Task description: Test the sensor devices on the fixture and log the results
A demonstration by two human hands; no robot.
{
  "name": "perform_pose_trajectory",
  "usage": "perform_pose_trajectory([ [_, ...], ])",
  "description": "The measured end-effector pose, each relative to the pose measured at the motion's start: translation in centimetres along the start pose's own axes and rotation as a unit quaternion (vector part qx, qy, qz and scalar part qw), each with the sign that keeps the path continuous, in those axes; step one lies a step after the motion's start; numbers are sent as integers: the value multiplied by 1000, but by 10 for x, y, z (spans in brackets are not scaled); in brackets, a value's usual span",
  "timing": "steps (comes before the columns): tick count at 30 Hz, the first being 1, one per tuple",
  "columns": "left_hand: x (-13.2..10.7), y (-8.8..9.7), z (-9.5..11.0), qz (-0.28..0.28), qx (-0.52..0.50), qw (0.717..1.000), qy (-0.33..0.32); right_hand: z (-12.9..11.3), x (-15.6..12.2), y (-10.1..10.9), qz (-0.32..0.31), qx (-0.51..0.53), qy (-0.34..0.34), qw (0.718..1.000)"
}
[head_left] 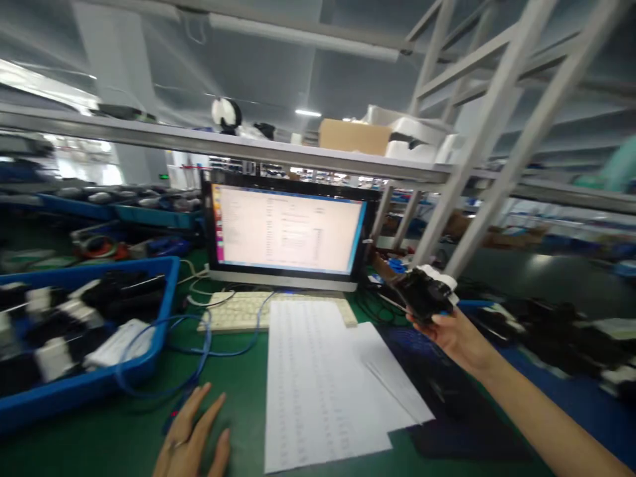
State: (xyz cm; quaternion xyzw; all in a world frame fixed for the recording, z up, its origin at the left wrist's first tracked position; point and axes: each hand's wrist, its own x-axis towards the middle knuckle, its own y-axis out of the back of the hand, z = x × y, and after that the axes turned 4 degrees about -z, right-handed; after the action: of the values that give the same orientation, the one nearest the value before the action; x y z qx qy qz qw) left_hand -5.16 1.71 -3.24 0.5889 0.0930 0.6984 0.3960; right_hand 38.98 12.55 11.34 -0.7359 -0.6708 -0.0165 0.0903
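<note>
My right hand point(450, 338) is raised at the right of the head view, its fingers closed around a black-and-white device point(424, 295). Motion blur hides the device's exact kind. Low at the left, my left hand point(191, 440) has its fingers spread over the green table point(233, 391) and holds nothing. Just beyond those fingers lies a small dark object with a red light point(173, 414), partly covered by the hand. Printed sheets of paper point(308, 384) lie between my hands, with a thin pen-like stick point(392, 391) on the right sheet.
A lit monitor point(293, 232) stands behind a pale keyboard point(238, 311). A blue bin point(169, 298) of black and white parts sits left; similar parts point(546, 331) lie right. Blue cable point(203, 351) loops over the table. Overhead runs a shelf point(298, 154) with metal posts point(447, 205).
</note>
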Motion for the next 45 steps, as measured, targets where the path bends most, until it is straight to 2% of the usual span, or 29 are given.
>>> perform_pose_trajectory([
  [3, 0, 10, 10, -25, 38, 998, 43, 43, -19, -75, -99, -100, 36, 989],
  [5, 1, 11, 16, -22, 32, 997, 66, 65, -31, -125, -198, -173, 89, 961],
  [6, 2, 11, 17, -22, 22, 996, 78, 74, -35, -148, -245, -209, 133, 937],
  [8, 2, 11, 19, -19, -4, 995, 100, 89, -37, -188, -333, -270, 251, 868],
  [10, 1, 12, 19, -17, -28, 993, 116, 105, -33, -219, -393, -303, 349, 795],
  [11, 1, 13, 19, -14, -36, 992, 122, 112, -30, -230, -409, -311, 378, 770],
  [12, 2, 14, 19, -11, -42, 991, 127, 120, -26, -238, -417, -315, 394, 756],
  [14, 3, 16, 21, -9, -45, 990, 130, 133, -20, -246, -419, -322, 401, 748],
  [17, 6, 17, 25, -20, -30, 992, 119, 139, -17, -241, -414, -335, 398, 747],
  [20, 13, 18, 29, -42, -3, 995, 88, 127, -22, -222, -373, -349, 396, 763],
  [22, 19, 19, 30, -62, 17, 996, 54, 115, -32, -203, -307, -364, 371, 797],
  [26, 30, 16, 27, -102, 44, 994, 1, 101, -66, -157, -140, -364, 278, 878],
  [29, 36, 13, 23, -106, 51, 993, -21, 106, -94, -118, -63, -363, 238, 899],
  [33, 41, 10, 20, -111, 35, 993, -32, 122, -120, -73, 1, -399, 203, 894],
  [36, 42, 9, 19, -112, 23, 993, -36, 130, -129, -56, 56, -408, 182, 893],
  [38, 41, 8, 18, -108, 21, 993, -41, 132, -131, -54, 74, -417, 181, 888],
  [41, 40, 7, 16, -99, 21, 994, -51, 129, -131, -61, 32, -437, 236, 868],
  [45, 38, 4, 12, -95, 18, 994, -60, 124, -128, -75, -48, -491, 322, 808],
])
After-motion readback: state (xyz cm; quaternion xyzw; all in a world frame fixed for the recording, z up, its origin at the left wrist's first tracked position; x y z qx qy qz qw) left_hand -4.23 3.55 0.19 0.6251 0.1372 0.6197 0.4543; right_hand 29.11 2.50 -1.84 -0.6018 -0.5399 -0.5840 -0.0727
